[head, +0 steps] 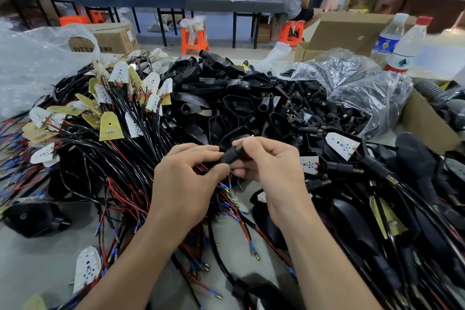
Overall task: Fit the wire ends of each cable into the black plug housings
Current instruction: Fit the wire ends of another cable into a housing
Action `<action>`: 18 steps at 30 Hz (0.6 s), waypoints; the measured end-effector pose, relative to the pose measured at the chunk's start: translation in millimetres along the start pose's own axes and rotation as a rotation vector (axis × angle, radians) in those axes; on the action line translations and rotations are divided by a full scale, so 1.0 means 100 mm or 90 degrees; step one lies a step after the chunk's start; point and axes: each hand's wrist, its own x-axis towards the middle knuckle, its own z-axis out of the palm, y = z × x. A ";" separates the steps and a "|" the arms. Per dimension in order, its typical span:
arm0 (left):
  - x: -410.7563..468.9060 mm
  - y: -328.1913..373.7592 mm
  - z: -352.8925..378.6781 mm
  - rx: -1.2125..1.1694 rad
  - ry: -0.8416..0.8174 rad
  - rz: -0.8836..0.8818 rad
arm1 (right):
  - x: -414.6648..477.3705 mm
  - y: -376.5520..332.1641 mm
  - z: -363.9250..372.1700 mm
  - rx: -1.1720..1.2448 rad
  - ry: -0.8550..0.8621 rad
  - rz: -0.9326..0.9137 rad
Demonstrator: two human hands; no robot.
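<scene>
Right now, seen from my head camera, both my forearms reach forward over the desk [30, 254] and my hands meet at the middle, palms down, wrists slightly bent. My left hand [183, 184] is curled, thumb and forefinger pinched closed on the near end of a small black plug housing [230, 156], where thin red wires [201, 167] run out under my fingers. My right hand [269, 163] grips the same housing from the other side, forefinger and thumb closed on its far end, with a brass tip showing just beside my fingertip. Beneath my hands lies a tangle of black cables [120, 158] with red and blue wire ends. A heap of loose black housings [327, 111] spills from a clear bag [372, 88] just beyond my right hand.
</scene>
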 end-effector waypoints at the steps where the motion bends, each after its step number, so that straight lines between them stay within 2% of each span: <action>1: 0.00 0.01 0.00 0.008 -0.006 -0.003 | 0.01 0.01 -0.01 -0.022 0.033 -0.031; 4: -0.03 0.05 0.00 0.070 -0.010 0.004 | 0.05 0.03 -0.03 -0.033 0.138 -0.117; 7: -0.07 0.11 0.01 0.095 -0.017 0.035 | 0.04 0.01 -0.01 -0.009 0.150 -0.145; 14: -0.08 0.12 0.06 -0.044 -0.038 0.025 | -0.06 0.02 0.10 -0.083 0.022 -0.191; 16: -0.05 0.09 0.06 -0.136 -0.027 -0.040 | -0.04 0.02 0.10 -0.022 0.037 -0.164; 18: -0.02 0.10 0.05 -0.232 -0.016 -0.081 | -0.01 0.06 0.06 -0.022 0.105 -0.107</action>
